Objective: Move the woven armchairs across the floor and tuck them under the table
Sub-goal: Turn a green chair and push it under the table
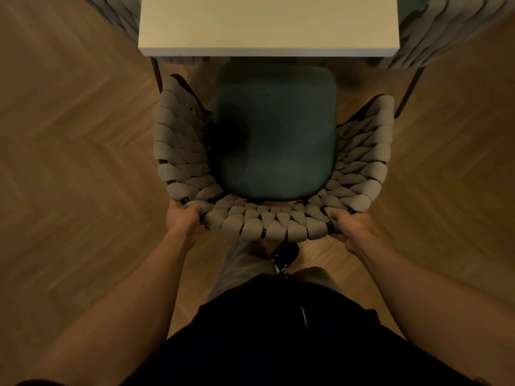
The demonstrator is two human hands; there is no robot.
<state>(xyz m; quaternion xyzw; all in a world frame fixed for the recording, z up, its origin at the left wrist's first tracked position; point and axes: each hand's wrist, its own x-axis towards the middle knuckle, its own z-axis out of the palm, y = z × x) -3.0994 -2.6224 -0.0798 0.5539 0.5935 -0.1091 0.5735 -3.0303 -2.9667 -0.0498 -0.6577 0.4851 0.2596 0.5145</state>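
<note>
Woven armchair (267, 218) gripped by both hands, at table (267, 48) edge.

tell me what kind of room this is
Probably a home dining area: a pale table, woven armchairs around it, and herringbone wood floor.

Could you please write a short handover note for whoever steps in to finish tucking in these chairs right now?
Left hand: its grip is curled round the back rim of the woven armchair, on the left.
Right hand: same grip on the rim's right side.
Chair faces the white table; the front of its green seat cushion is just at the table edge, the rest still out.
Done: two other woven chairs sit at the table's far corners, apparently tucked.
Left: push this chair straight forward under the table, then let go.
</note>
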